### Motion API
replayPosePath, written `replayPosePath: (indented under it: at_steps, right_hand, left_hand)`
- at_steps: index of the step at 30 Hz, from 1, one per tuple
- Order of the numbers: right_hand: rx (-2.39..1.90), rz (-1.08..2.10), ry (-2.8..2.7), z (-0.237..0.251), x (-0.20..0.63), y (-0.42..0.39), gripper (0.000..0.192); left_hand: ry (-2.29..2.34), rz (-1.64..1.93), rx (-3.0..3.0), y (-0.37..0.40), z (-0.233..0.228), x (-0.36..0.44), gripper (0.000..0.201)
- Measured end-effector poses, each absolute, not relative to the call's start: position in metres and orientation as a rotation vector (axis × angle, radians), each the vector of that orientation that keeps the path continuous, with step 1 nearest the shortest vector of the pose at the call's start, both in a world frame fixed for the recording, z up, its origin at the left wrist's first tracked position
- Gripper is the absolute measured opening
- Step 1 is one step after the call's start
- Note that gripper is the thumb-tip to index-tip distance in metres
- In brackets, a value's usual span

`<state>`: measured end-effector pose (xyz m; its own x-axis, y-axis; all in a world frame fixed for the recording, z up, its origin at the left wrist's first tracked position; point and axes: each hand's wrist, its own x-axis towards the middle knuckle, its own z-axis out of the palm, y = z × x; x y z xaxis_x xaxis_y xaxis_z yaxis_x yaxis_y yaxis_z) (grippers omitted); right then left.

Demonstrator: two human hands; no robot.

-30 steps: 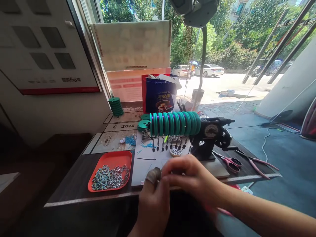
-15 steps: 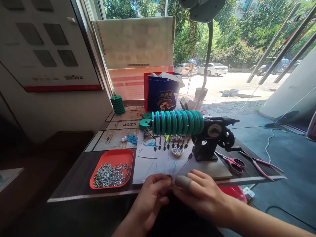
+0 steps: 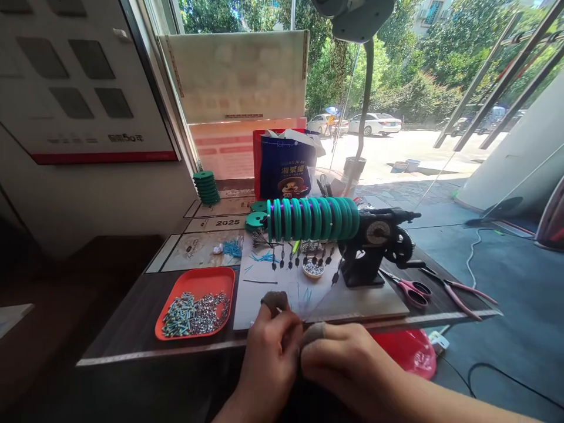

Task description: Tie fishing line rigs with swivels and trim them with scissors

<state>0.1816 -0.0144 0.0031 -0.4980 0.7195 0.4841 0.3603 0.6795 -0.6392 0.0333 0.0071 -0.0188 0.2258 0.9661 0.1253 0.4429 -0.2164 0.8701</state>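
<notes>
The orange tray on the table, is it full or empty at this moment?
Neither: the orange tray is partly filled. Small pieces lie heaped toward its near side, while its orange floor shows at the far side.

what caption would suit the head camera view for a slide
Left hand and right hand close together before a black machine carrying green spools, a red tray of small parts at left.

One head-worn camera is looking forward and slightly down across the bench (image 3: 117, 332), from above and just behind its near edge. It is taking in both near corners, left and right. The left hand (image 3: 274, 346) and right hand (image 3: 341, 358) are appearing closest to the lens, low at the middle of that edge. Beyond the far edge, the view is facing a sunlit street (image 3: 383, 155), well apart.
</notes>
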Motion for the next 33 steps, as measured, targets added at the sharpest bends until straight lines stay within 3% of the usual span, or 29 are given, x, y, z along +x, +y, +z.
replayPosePath:
  at_steps: [3, 6, 9, 12, 17, 24, 27, 29, 31, 33]
  right_hand:
    - [-0.937, 1.054, -1.852, 0.025, 0.179, 0.006, 0.009]
    - [-0.948, 1.429, -1.671, 0.038, 0.18, 0.017, 0.013]
    - [-0.912, 1.387, -1.868, 0.041, 0.185, 0.01, 0.011]
    - [-0.903, 1.275, -1.953, 0.039, 0.189, 0.001, 0.01]
    - [-1.03, 1.59, -1.51, 0.037, 0.18, 0.028, 0.017]
    - [-1.151, 1.65, -1.591, 0.041, 0.16, 0.059, 0.006]
    - [-1.187, 1.358, -1.682, 0.037, 0.172, 0.04, 0.004]
    - [-1.118, 0.764, -1.887, 0.027, 0.185, 0.022, 0.004]
    - [-0.886, 0.082, -2.128, 0.012, 0.195, 0.005, 0.017]
    - [-0.72, -0.261, -2.269, -0.004, 0.2, -0.006, 0.02]
  left_hand:
    - [1.354, 1.126, 1.919, 0.006, -0.026, 0.033, 0.015]
    - [1.369, 1.122, 1.744, 0.008, -0.025, 0.034, 0.019]
    - [1.305, 1.011, 1.582, 0.01, -0.021, 0.035, 0.021]
    - [1.345, 1.098, 1.912, 0.008, -0.025, 0.036, 0.017]
    - [1.369, 1.563, 2.69, 0.004, -0.04, 0.037, 0.017]
    - [1.187, 1.616, 2.837, 0.006, -0.034, 0.035, 0.014]
    - [1.196, 1.288, 2.142, 0.005, -0.025, 0.036, 0.012]
    - [1.156, 1.004, 1.429, 0.006, -0.019, 0.037, 0.012]
    - [1.071, 0.823, 0.834, 0.009, -0.014, 0.037, 0.008]
    - [1.006, 0.777, 0.493, 0.01, -0.013, 0.038, 0.015]
